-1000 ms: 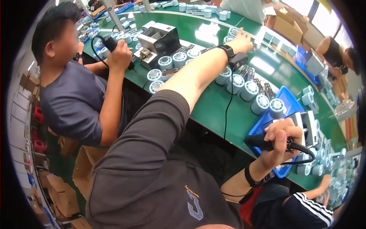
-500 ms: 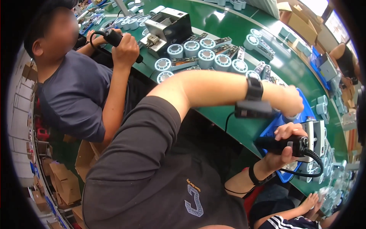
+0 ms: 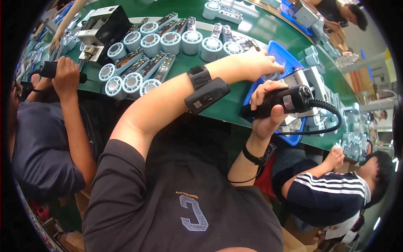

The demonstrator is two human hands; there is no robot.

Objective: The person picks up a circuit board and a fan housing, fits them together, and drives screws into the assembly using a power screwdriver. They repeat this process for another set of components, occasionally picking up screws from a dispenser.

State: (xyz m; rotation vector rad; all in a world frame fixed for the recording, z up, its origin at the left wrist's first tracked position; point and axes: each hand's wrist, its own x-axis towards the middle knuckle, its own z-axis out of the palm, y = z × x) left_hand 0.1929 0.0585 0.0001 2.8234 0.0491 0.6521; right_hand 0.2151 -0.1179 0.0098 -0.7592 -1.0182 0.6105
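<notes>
My left hand (image 3: 263, 66) reaches across to the blue tray (image 3: 273, 47), its fingers bent down together over the tray. A pale, see-through rounded piece (image 3: 273, 76) shows just under the fingertips; whether they grip it is hidden. My right hand (image 3: 267, 113) is wrapped round a black powered screwdriver (image 3: 289, 103) in front of the tray. The screwdriver lies nearly level, its coiled cord leaving on the right. Left of my left hand stand several pale-blue round housings (image 3: 211, 47), with long units with exposed circuit parts (image 3: 166, 67) among them.
A black-and-silver machine (image 3: 103, 33) stands on the green table (image 3: 184, 63) at the left. Beside it a co-worker's hand (image 3: 67, 75) holds a dark powered tool. A white device (image 3: 312, 82) sits right of the tray. Another co-worker in a striped sleeve (image 3: 323, 185) works at the right.
The view has swung, so the table, tray and both my hands appear farther left and higher. My right hand keeps hold of the screwdriver; my left hand stays over the tray.
</notes>
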